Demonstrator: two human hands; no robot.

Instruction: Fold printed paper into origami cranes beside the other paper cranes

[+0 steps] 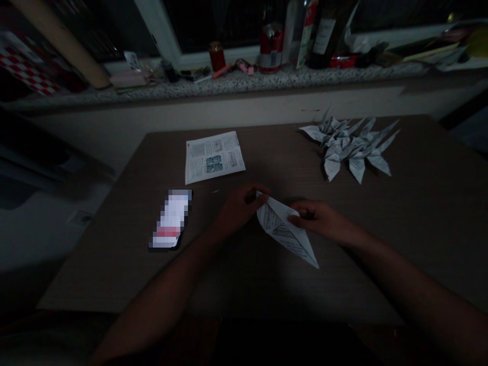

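1. Left grip. My left grip [242,208] is closed, with the fingers and thumb pinched together on the upper tip of the folded printed paper [284,229]. The tip sits at the inner side of the hand, and the rest of the sheet extends to the right of it.

2. Right grip. My right grip [316,218] is also closed on the paper. Its fingertips [294,217] lie over the paper's upper right edge, a short way along from the left grip. The two hands are near each other, with the paper bridging the gap between them.

3. Workpiece position. The paper is a narrow, kite-shaped fold covered in small print. It is held between both grips, and its long point [315,264] slants down and to the right, below the right grip. I cannot tell from this view whether that point touches the tabletop.

4. Tabletop. The wood-grain tabletop [251,152] carries three other items:
   - A printed sheet [213,157] lies flat, above and to the left of the left grip.
   - A smartphone [170,219] with a pixelated screen lies to the left of the left grip.
   - A pile of origami cranes [346,150] folded from printed paper lies well to the upper right, apart from both grips.

5. Background. Beyond the tabletop, a speckled stone ledge [236,81] holds a red can [271,48], a dark bottle [328,33] and assorted small items.
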